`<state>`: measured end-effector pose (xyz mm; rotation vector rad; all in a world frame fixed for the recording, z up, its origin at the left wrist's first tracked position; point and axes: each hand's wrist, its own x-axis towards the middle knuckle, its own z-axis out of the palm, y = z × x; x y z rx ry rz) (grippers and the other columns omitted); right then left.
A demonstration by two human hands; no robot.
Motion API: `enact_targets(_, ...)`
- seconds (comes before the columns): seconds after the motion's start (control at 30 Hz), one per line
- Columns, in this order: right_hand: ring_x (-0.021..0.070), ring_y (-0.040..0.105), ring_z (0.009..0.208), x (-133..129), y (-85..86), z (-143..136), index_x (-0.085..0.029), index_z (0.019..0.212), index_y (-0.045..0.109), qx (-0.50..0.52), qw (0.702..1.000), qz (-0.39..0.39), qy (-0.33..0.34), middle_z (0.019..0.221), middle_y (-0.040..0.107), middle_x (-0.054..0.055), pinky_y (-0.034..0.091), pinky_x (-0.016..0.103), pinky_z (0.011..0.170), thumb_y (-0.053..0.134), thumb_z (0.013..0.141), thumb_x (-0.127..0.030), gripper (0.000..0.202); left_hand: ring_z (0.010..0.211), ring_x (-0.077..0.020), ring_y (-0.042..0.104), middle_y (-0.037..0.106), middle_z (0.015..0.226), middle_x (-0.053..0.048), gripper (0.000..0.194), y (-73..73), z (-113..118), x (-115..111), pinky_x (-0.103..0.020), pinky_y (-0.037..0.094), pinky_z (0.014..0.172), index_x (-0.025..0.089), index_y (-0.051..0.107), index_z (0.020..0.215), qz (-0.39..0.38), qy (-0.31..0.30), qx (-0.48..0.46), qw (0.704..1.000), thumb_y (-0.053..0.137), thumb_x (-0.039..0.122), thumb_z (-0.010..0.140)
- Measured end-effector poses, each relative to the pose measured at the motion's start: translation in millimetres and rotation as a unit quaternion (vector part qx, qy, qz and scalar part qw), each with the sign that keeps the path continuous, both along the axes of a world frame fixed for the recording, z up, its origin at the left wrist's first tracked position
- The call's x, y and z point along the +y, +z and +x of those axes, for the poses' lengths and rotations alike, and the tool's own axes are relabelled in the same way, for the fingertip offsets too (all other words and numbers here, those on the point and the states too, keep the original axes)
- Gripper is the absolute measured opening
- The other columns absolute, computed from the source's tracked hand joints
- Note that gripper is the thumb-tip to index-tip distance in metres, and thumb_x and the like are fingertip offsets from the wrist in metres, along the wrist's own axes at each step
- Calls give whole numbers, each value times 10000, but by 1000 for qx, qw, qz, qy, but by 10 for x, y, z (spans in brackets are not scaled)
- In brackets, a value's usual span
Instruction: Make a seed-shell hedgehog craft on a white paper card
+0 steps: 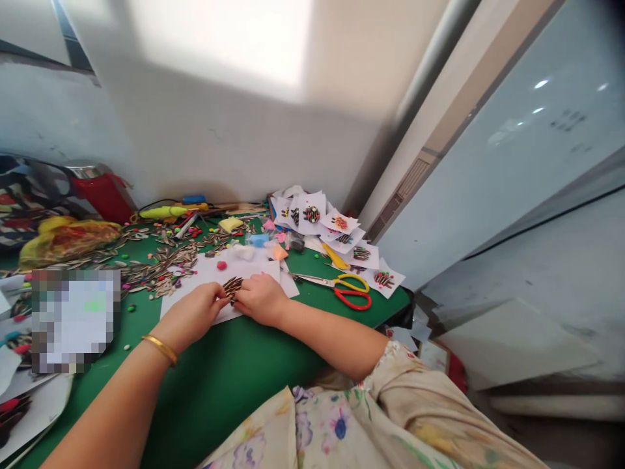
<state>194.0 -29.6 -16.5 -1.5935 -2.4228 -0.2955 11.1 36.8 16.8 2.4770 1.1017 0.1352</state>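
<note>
Seed cluster: we see the seed cluster (233,287) just left of the frame's centre, on white paper (249,268) laid over the green bench (209,378).
Left grip: our left hand (202,309), gold bracelet (161,349) at the wrist, has its fingertips drawn in at the cluster's left edge; we cannot tell whether they pinch it.
Right grip: our right hand (261,298) has curled fingers touching the cluster's right side; clenched or merely resting, we cannot tell.
Red ball: we find the red ball (221,265) on the paper, above the cluster.
Scissors: our scissors (344,286) lie right of centre, blades spread slightly.
Loose seeds: we have loose seeds (159,260) strewn at left.
</note>
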Motion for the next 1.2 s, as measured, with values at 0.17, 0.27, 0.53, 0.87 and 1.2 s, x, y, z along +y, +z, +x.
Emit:
enact_targets(0.17, 203, 532, 820, -3, -24, -79, -180, 872, 654, -3, 999, 25, -22, 890, 638, 62, 347, 333, 705, 491, 947, -356, 251, 775, -224, 606, 648, 874, -76, 243, -20, -71, -135, -309, 408, 676, 199, 550, 875, 0, 22, -10, 1000, 397, 387, 900)
enact_targets(0.27, 205, 527, 827, -30, -27, -99, -176, 849, 652, -1, 999, 31, -38, 876, 638, 68, 346, 335, 714, 493, 940, -305, 224, 782, -218, 594, 631, 869, -79, 215, -64, -156, -231, -318, 430, 705, 193, 523, 845, 7, 27, -26, 999, 384, 344, 907)
enact_targets(0.53, 197, 528, 805, -254, -95, 7, -173, 812, 660, 44, 998, 18, -41, 828, 621, 75, 379, 312, 733, 529, 916, -250, 183, 908, -226, 621, 654, 993, -115, 299, -179, -290, -627, -338, 456, 800, 140, 554, 1113, 79, 12, 20, 997, 308, 176, 947)
enact_targets(0.87, 193, 570, 848, -269, -146, -21, -181, 975, 644, 83, 997, -5, 6, 868, 642, 59, 439, 295, 774, 555, 841, -104, 179, 918, -252, 610, 639, 1026, -128, 458, -302, -241, -813, -364, 486, 782, 140, 490, 1373, 195, -22, 101, 975, 364, 120, 933)
enact_targets(1.2, 168, 622, 866, -156, -74, -60, -207, 962, 668, 252, 967, -19, 16, 926, 694, 30, 480, 286, 788, 557, 886, -131, 155, 912, -230, 610, 638, 1001, -99, 407, -265, -280, -825, -348, 478, 810, 170, 543, 1313, 183, -18, 87, 979, 387, 141, 939)
